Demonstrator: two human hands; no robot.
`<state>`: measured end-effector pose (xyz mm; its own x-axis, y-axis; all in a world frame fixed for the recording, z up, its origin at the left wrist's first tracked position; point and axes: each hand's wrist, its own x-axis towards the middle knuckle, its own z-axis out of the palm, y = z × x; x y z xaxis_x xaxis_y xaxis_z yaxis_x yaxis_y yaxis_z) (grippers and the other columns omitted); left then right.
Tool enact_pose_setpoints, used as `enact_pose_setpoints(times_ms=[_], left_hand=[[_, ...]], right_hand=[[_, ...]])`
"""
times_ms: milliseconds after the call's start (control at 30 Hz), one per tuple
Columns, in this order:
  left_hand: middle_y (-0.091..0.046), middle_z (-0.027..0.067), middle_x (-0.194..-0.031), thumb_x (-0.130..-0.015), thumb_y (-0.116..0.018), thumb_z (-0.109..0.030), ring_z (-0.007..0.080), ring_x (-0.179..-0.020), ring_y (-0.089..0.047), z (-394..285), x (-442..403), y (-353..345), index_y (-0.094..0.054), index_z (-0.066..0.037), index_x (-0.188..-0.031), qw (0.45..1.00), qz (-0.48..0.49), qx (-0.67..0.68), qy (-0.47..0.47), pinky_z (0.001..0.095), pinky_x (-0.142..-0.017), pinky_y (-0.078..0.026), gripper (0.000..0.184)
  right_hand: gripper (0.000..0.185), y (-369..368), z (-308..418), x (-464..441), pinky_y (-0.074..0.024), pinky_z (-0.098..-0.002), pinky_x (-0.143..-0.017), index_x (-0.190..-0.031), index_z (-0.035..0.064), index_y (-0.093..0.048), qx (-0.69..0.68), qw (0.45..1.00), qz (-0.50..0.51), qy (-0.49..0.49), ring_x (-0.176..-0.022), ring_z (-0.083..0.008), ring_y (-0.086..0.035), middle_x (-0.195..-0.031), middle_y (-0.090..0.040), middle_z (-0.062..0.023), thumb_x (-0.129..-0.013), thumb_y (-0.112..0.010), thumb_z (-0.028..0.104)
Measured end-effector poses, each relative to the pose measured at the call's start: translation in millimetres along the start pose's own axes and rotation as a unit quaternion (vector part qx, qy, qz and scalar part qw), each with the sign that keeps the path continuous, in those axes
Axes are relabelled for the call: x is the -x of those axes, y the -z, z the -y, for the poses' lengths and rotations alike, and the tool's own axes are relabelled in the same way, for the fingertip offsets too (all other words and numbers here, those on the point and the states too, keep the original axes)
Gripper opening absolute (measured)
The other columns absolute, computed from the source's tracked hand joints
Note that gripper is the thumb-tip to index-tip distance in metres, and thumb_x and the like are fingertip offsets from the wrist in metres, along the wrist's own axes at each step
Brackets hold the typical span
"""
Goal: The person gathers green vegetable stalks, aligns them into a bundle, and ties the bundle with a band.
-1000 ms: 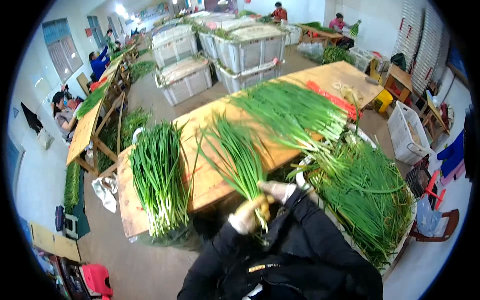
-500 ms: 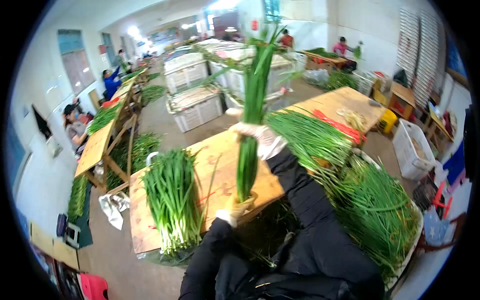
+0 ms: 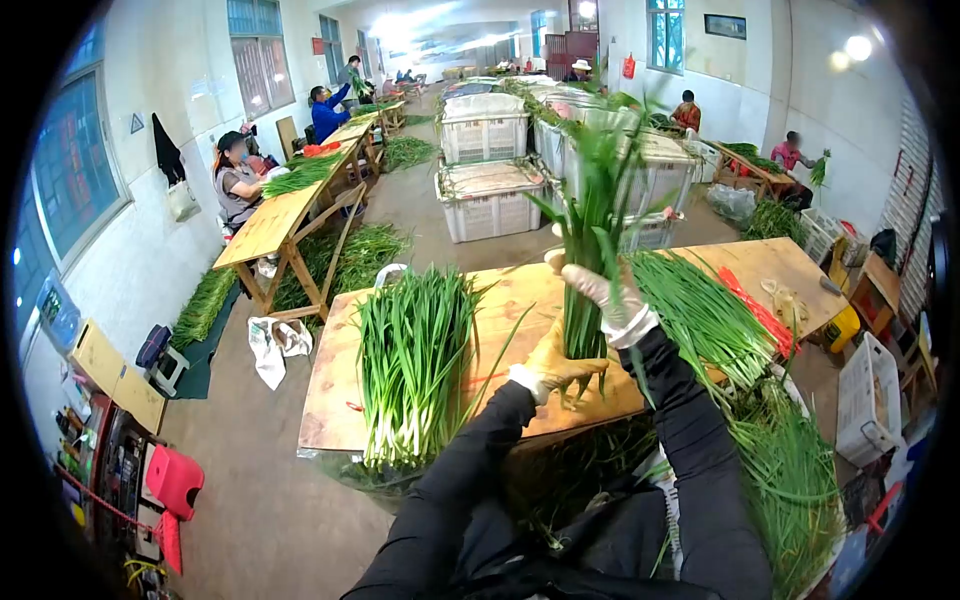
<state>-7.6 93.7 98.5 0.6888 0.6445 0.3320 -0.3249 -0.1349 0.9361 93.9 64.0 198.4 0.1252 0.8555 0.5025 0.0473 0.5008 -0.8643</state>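
Observation:
An upright bunch of green stalks (image 3: 590,235) stands between my two gloved hands over the wooden table (image 3: 520,300). My left hand (image 3: 560,362), in a yellowish glove, is wrapped round its lower part. Higher up, my right hand (image 3: 603,298), in a pale glove, closes round the same bunch. Left of it lies a neat pile of stalks (image 3: 415,365) with white ends toward me. Another spread of stalks (image 3: 705,310) lies to the right, beside red strips (image 3: 757,312).
A heaped container of greens (image 3: 790,490) stands at my right. White crates (image 3: 490,205) are stacked beyond the table. A white basket (image 3: 868,400) is at far right. Several people work at other tables, one person (image 3: 240,185) at the left. A red stool (image 3: 175,480) stands lower left.
The bunch has gone from low and tilted near my body to upright over the table, with my right hand moved up it. The view has swung left, shifting the scene rightward.

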Motion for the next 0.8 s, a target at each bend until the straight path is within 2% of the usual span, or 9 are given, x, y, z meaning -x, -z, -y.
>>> enact_pose_setpoints(times_ms=[100, 133, 167, 200, 267, 400, 500, 667, 800], left_hand=[[-0.059, 0.0007, -0.085, -0.068, -0.072, -0.010, 0.0094, -0.077, -0.054, 35, -15, 4, -0.049, -0.004, -0.106, 0.999, -0.006, -0.044, -0.003, 0.0251, -0.069, -0.046, 0.045], [-0.059, 0.0009, -0.084, -0.070, -0.069, -0.010, 0.0093, -0.076, -0.054, 32, -14, 4, -0.050, -0.005, -0.108, 0.999, -0.011, 0.004, -0.032, 0.0251, -0.068, -0.046, 0.043], [-0.060, 0.0023, -0.082, -0.074, -0.065, -0.010, 0.0093, -0.075, -0.055, 28, -16, 12, -0.050, -0.005, -0.111, 0.988, 0.004, -0.150, -0.039, 0.0255, -0.068, -0.046, 0.040], [-0.060, 0.0038, -0.080, -0.077, -0.062, -0.011, 0.0101, -0.074, -0.056, 16, -10, 16, -0.052, -0.004, -0.109, 0.997, 0.011, -0.021, 0.079, 0.0254, -0.070, -0.046, 0.035], [-0.061, 0.0050, -0.079, -0.078, -0.061, -0.011, 0.0113, -0.074, -0.057, 15, -8, 17, -0.053, -0.003, -0.107, 0.998, -0.053, 0.000, -0.018, 0.0254, -0.071, -0.047, 0.031], [-0.060, 0.0063, -0.079, -0.078, -0.059, -0.007, 0.0159, -0.073, -0.060, 24, -9, -5, -0.053, 0.001, -0.104, 0.975, -0.124, 0.181, -0.012, 0.0297, -0.072, -0.048, 0.028], [-0.060, 0.0068, -0.078, -0.078, -0.060, -0.006, 0.0155, -0.070, -0.059, 1, -8, -27, -0.055, 0.001, -0.102, 0.970, -0.126, 0.206, -0.002, 0.0288, -0.068, -0.048, 0.026], [-0.061, 0.0063, -0.081, -0.077, -0.061, -0.004, 0.0139, -0.072, -0.058, -15, 2, -28, -0.057, 0.001, -0.101, 0.983, -0.114, 0.133, -0.055, 0.0275, -0.067, -0.048, 0.025], [-0.061, 0.0025, -0.082, -0.077, -0.063, -0.006, 0.0103, -0.070, -0.056, 6, 1, -15, -0.060, -0.001, -0.092, 0.982, -0.152, 0.011, -0.111, 0.0234, -0.064, -0.047, 0.016]], right_hand=[[0.052, 13, -13, 12, -0.0455, -0.0271, -0.079, -0.115, 0.0067, -0.046, -0.075, 0.994, 0.062, -0.050, -0.092, -0.0125, -0.052, -0.111, -0.052, -0.0062, -0.070, -0.071, 0.013], [0.069, 25, -14, 17, -0.0398, -0.0311, -0.088, -0.124, 0.0084, -0.034, -0.049, 0.995, 0.063, -0.052, -0.105, -0.0172, -0.044, -0.123, -0.038, -0.0094, -0.068, -0.073, 0.015], [0.085, 37, -14, 22, -0.0342, -0.0352, -0.096, -0.133, 0.0100, -0.022, -0.023, 0.996, 0.064, -0.054, -0.117, -0.0219, -0.036, -0.135, -0.025, -0.0126, -0.066, -0.074, 0.018], [0.095, 57, -28, 33, -0.0295, -0.0370, -0.099, -0.135, 0.0114, -0.015, 0.014, 0.994, 0.110, 0.010, -0.123, -0.0235, -0.029, -0.139, -0.016, -0.0128, -0.063, -0.076, 0.020], [0.113, 97, -82, 59, -0.0211, -0.0399, -0.104, -0.138, 0.0144, -0.001, 0.155, 0.966, 0.188, 0.082, -0.130, -0.0254, -0.014, -0.143, 0.000, -0.0125, -0.057, -0.079, 0.025], [0.102, 39, -137, 128, -0.0322, -0.0348, -0.097, -0.134, 0.0058, -0.020, 0.194, 0.968, 0.083, -0.135, -0.120, -0.0207, -0.035, -0.133, -0.032, -0.0111, -0.055, -0.082, 0.020], [0.058, 7, -178, 126, -0.0430, -0.0268, -0.081, -0.113, 0.0010, -0.046, -0.067, 0.979, -0.148, -0.119, -0.097, -0.0132, -0.053, -0.107, -0.056, -0.0056, -0.063, -0.075, 0.008], [0.043, -4, -185, 131, -0.0447, -0.0283, -0.081, -0.111, 0.0003, -0.049, -0.094, 0.981, -0.160, -0.053, -0.094, -0.0141, -0.055, -0.106, -0.057, -0.0049, -0.072, -0.066, 0.003], [0.032, -5, -199, 138, -0.0458, -0.0304, -0.081, -0.112, -0.0017, -0.049, -0.088, 0.973, -0.140, -0.162, -0.096, -0.0169, -0.054, -0.109, -0.056, -0.0077, -0.080, -0.052, -0.004]])
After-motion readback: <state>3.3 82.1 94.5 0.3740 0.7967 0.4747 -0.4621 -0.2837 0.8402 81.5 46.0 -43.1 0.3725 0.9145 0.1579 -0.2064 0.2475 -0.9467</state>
